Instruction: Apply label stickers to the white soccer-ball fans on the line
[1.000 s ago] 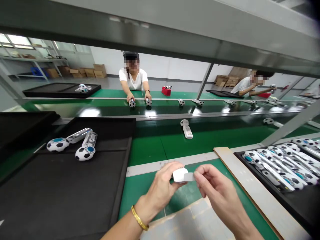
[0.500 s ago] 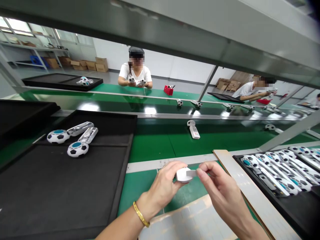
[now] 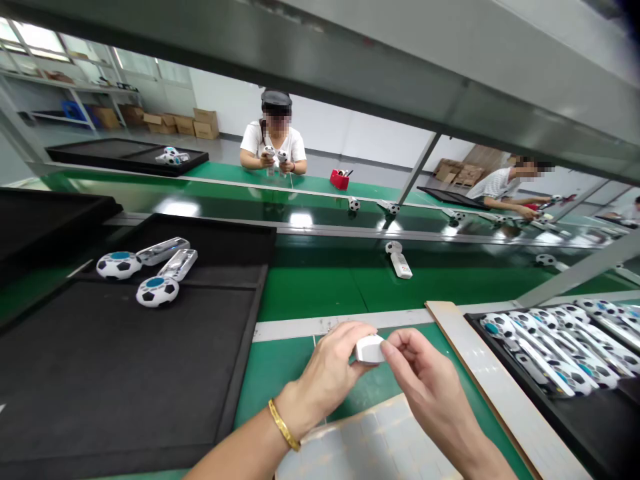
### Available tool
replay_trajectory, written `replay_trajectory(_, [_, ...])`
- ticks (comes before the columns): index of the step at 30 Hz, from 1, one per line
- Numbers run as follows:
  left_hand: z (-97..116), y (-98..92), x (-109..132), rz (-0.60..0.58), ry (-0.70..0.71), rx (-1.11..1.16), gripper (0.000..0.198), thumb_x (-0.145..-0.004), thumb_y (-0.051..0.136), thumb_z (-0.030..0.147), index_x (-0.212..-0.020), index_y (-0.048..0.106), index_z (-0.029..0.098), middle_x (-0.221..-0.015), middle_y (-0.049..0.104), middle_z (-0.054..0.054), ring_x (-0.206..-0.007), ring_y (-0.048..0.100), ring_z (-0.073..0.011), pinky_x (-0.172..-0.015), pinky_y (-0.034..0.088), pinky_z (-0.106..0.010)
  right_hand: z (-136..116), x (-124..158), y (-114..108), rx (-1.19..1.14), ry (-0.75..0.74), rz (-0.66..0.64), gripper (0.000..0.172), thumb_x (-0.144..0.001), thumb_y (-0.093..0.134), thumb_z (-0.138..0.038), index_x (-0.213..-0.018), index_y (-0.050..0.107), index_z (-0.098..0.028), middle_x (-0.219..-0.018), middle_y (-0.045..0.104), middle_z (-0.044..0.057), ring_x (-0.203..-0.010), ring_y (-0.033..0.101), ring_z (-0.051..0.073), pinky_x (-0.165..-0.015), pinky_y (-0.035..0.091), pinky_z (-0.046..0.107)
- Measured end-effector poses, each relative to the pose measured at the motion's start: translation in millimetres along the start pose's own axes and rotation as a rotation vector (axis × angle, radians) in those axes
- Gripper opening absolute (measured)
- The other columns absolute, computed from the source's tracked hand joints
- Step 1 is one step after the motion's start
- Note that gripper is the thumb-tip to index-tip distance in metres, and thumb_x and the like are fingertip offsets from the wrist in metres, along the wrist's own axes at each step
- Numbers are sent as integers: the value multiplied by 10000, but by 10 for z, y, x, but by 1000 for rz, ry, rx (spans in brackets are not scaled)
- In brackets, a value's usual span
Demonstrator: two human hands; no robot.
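Observation:
My left hand (image 3: 325, 370) holds a small white rounded plastic piece (image 3: 370, 349) between thumb and fingers, and a gold bangle (image 3: 283, 425) circles that wrist. My right hand (image 3: 430, 380) pinches the piece's other end with thumb and forefinger. No white strip stands out from the piece now. Below my hands lies a pale sheet of labels (image 3: 365, 443) on the green bench. To the left, a black tray (image 3: 125, 353) carries two white-and-black football-shaped gadgets (image 3: 119, 265) with chrome handles.
A wooden strip (image 3: 500, 380) edges a black tray (image 3: 565, 433) packed with several football gadgets on the right. A green conveyor belt (image 3: 310, 287) carries more gadgets. Co-workers (image 3: 275, 140) sit across it. A steel beam (image 3: 350, 67) runs overhead.
The white strip once showing between my fingers is no longer visible. My right hand has closed in on the piece. My head has turned slightly, and the gadgets on the belt have moved right.

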State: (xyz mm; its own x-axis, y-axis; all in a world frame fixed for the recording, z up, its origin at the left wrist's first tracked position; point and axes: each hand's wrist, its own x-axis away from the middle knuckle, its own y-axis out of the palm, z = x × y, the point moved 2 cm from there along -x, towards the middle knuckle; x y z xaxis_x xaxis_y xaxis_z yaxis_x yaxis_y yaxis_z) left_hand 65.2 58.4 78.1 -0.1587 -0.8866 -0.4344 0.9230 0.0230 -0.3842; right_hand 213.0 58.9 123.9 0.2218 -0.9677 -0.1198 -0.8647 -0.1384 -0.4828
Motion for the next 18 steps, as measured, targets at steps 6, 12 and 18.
replay_trajectory(6, [-9,7,2,-11,1,-20,313,-840,678,270,-1132,576,218,-1133,634,-52,-1066,584,-198,-943,466,-327,3,17,14,-23,20,12,254,-895,521,-451,-784,520,-222,-644,471,-37,-552,392,126,-516,310,253])
replay_trajectory(12, [-6,15,2,-11,-11,-26,300,-834,684,243,-1113,580,209,-1132,637,-58,-1062,584,-207,-935,470,-333,21,29,26,-29,24,13,247,-891,524,-451,-797,522,-223,-659,478,-36,-557,400,127,-528,310,258])
replay_trajectory(18, [12,-2,-7,-11,-21,-21,295,-826,691,223,-1101,587,201,-1120,644,-65,-1047,593,-213,-921,478,-334,-12,32,33,-36,34,19,253,-884,533,-459,-787,514,-226,-628,451,-47,-547,371,124,-513,281,258])
